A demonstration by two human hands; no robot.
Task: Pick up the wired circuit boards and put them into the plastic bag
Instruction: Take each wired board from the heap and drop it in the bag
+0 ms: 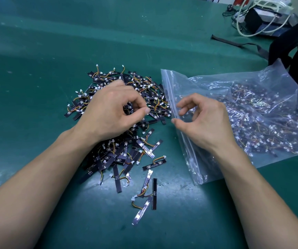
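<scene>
A big heap of wired circuit boards (144, 90), short black strips with orange-yellow wires and white plugs, lies mid-table. My left hand (112, 114) is on top of the heap, fingers curled down into it and thumb closing on a few boards. To the right lies a clear zip plastic bag (263, 97) that holds many boards. My right hand (205, 123) hovers at the bag's open zip edge (169, 97). Its thumb and curled fingers are apart on either side of that edge, with nothing pinched between them.
Loose boards (154, 164) trail from the heap toward the front of the green mat (37, 69). A black bag with straps (288, 44) sits at the far right. Behind it are a dark box and white cables (263, 17).
</scene>
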